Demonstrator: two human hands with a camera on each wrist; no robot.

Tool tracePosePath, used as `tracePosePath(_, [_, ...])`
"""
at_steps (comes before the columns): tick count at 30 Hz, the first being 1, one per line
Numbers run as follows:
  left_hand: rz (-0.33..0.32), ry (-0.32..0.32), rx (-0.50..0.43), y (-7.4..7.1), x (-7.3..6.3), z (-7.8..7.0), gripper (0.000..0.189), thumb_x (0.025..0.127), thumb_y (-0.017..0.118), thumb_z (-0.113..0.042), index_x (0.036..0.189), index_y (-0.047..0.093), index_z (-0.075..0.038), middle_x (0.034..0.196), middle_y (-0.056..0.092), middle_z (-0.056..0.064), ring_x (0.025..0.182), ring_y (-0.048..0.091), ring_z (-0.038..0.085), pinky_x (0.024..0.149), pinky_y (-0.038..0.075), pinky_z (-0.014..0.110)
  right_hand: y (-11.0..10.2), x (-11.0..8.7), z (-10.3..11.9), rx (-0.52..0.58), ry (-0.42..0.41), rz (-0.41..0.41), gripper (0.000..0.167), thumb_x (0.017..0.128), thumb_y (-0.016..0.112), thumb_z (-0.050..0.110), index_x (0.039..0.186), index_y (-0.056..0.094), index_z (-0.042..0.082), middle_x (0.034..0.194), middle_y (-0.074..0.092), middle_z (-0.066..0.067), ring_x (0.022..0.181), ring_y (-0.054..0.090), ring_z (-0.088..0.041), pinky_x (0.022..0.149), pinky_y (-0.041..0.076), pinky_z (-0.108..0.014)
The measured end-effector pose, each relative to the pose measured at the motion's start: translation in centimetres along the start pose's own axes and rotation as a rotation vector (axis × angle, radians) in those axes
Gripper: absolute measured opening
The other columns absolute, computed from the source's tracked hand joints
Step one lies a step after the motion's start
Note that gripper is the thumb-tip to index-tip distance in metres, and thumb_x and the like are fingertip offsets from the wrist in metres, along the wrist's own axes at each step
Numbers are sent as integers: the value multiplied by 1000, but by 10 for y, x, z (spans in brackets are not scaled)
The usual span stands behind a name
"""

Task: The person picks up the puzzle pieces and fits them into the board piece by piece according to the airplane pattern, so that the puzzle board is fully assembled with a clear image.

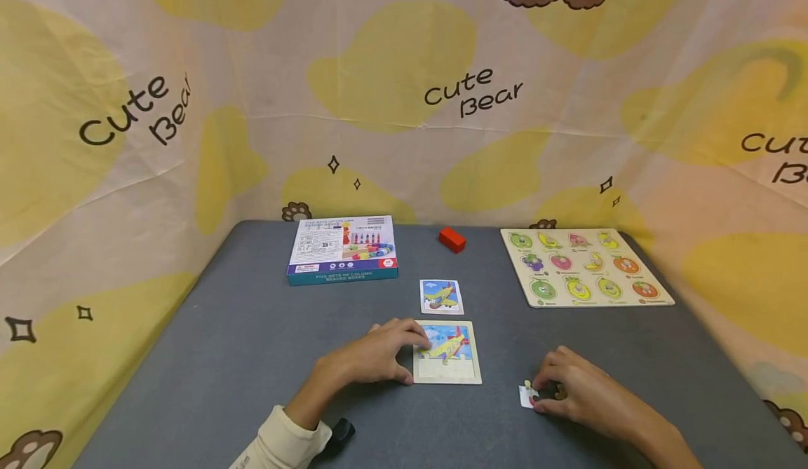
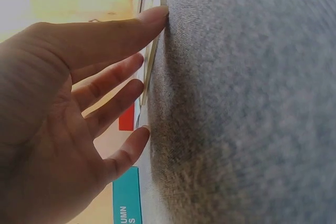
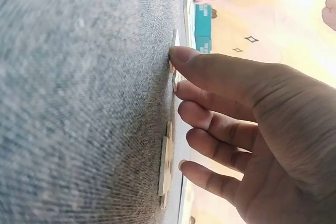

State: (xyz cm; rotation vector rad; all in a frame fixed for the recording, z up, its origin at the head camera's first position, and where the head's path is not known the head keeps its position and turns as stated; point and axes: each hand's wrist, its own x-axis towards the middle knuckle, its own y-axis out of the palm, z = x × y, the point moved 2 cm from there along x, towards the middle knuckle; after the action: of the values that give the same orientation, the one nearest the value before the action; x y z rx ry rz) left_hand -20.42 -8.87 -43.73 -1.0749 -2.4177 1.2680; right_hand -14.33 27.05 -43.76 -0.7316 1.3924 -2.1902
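My left hand (image 1: 385, 353) rests at the left edge of a shallow wooden puzzle tray (image 1: 448, 383). Its thumb is at the tray's near left corner, and its fingers reach onto the assembled yellow plane picture (image 1: 449, 346). In the left wrist view these fingers are spread and only gently bent. Right of the tray, my right hand (image 1: 577, 388) pinches a small white-edged puzzle piece (image 1: 526, 397) between thumb and index finger, low over the table. More thin wooden pieces (image 3: 166, 166) lie on the cloth under that palm, partly hidden from the head view.
Behind the tray lies a card (image 1: 442, 297) with the same plane. A boxed toy set (image 1: 344, 252) stands at the back left, a red block (image 1: 452, 240) at the back middle. A fruit puzzle board (image 1: 587, 269) lies at the back right. Patterned cloth (image 1: 391, 104) walls the grey table (image 1: 252, 343).
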Motion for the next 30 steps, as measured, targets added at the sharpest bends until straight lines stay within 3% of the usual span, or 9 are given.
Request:
tracePosePath(12, [-12, -2, 3, 0, -2, -1, 54, 89, 87, -22, 141, 70, -16, 143, 57, -5, 135, 49, 18, 106, 38, 43, 2, 12, 7, -64, 45, 22, 19, 83, 91, 39, 88, 74, 33, 93, 59, 23, 89, 48, 2, 73, 47, -25])
tracePosePath(24, [-12, -6, -5, -1, -3, -2, 54, 90, 87, -20, 141, 70, -16, 143, 57, -4, 136, 48, 19, 107, 38, 45, 6, 36, 13, -80, -29, -16, 19, 81, 93, 33, 89, 76, 30, 92, 60, 22, 88, 49, 1, 75, 48, -25])
tracePosePath(30, [-17, -4, 4, 0, -2, -2, 54, 89, 87, -19, 141, 70, -16, 143, 57, -4, 136, 48, 19, 106, 38, 45, 11, 51, 19, -69, -16, 26, 17, 84, 91, 34, 92, 77, 29, 94, 61, 21, 92, 49, 1, 78, 50, -26])
